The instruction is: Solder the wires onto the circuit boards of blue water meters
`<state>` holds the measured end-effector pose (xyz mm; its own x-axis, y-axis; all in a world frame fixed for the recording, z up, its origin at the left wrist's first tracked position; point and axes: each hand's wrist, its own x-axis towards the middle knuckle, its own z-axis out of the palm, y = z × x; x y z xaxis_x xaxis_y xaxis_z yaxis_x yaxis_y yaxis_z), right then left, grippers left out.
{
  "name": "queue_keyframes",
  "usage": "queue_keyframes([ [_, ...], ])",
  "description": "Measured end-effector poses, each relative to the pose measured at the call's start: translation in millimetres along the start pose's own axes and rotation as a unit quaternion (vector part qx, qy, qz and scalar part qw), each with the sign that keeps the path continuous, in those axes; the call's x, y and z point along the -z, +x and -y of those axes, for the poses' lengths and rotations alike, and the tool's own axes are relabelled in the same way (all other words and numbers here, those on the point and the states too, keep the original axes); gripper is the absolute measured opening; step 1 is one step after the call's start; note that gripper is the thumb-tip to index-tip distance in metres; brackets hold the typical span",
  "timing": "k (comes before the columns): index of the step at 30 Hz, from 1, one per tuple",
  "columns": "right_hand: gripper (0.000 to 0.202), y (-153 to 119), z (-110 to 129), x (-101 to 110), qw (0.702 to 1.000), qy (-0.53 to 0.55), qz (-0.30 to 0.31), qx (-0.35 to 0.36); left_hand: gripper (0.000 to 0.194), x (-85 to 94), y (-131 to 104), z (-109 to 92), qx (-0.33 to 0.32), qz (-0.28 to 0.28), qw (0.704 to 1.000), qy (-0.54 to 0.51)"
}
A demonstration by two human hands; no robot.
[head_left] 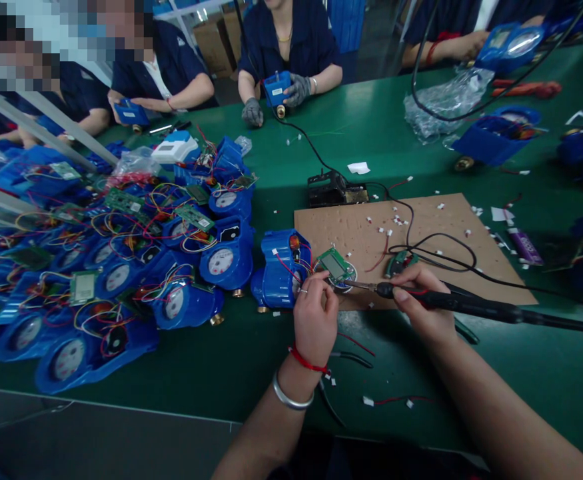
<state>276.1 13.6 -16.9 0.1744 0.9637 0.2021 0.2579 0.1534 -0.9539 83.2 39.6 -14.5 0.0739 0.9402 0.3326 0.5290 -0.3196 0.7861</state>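
Observation:
My right hand [424, 303] is wrapped round a black soldering iron [464, 305], whose metal tip points left and reaches the lower edge of a green circuit board [335, 265] with a small grey display. My left hand [317, 310] is closed at the board's lower left, fingertips pressed together by its wires; what exactly they pinch is too small to make out. Just left of the board, a blue meter housing [280, 270] stands with red wires coming out. Under the board lies a brown cardboard sheet [421, 220]. Green-handled cutters [398, 263] rest behind my right hand.
Many blue meters [116, 277] with wires and boards crowd the left side. A black soldering stand [338, 190] sits behind the cardboard. The iron's black cable loops over the sheet. Small white connectors and a purple tube [525, 247] lie rightward. Several people work across the green table [381, 373].

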Motion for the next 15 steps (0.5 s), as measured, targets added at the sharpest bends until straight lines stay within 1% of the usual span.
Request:
queue_keyframes([
  [10, 0.012, 2.8, 3.7, -0.9, 0.999, -0.026, 0.018, 0.012, 0.015, 0.0, 0.3, -0.4, 0.001, -0.002, 1.0, 0.002],
  [15, 0.015, 4.1, 2.2, -1.0, 0.999, -0.042, 0.014, 0.012, 0.015, 0.0, -0.2, -0.2, -0.002, -0.005, 1.0, 0.003],
])
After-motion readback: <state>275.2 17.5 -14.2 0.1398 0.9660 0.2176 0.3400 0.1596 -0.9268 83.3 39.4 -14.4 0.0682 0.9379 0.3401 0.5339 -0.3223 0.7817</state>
